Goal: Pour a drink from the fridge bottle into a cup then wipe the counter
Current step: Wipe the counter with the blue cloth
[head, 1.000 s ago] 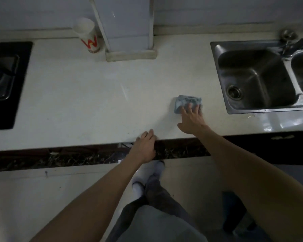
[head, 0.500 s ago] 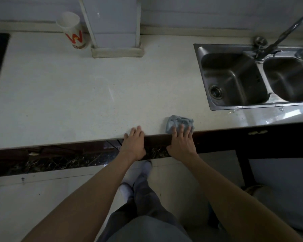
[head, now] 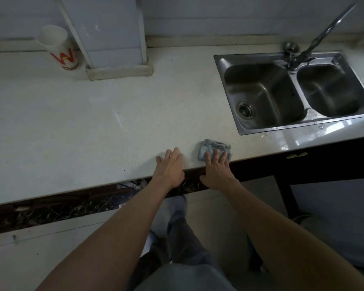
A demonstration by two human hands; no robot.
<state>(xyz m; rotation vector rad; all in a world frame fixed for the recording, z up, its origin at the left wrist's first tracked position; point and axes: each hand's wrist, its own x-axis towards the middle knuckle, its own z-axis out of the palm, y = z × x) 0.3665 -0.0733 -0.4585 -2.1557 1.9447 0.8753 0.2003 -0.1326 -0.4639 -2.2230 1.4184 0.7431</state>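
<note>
A crumpled grey-blue cloth (head: pixel 215 146) lies on the pale counter (head: pixel 82 127) close to its front edge. My right hand (head: pixel 218 170) presses flat on the cloth's near part, fingers spread over it. Just to the left, my left hand (head: pixel 170 168) rests flat on the counter edge with nothing in it. A white paper cup (head: pixel 58 47) with a red W stands at the back left against the wall. No bottle is in sight.
A steel double sink (head: pixel 259 95) with a tap (head: pixel 324 32) fills the right side of the counter. A tiled column base (head: pixel 119 70) stands at the back beside the cup. Wet patches shine in front of the sink.
My right hand pulled the cloth from mid-counter back toward the front edge. My left hand slid a little further onto the counter top.
</note>
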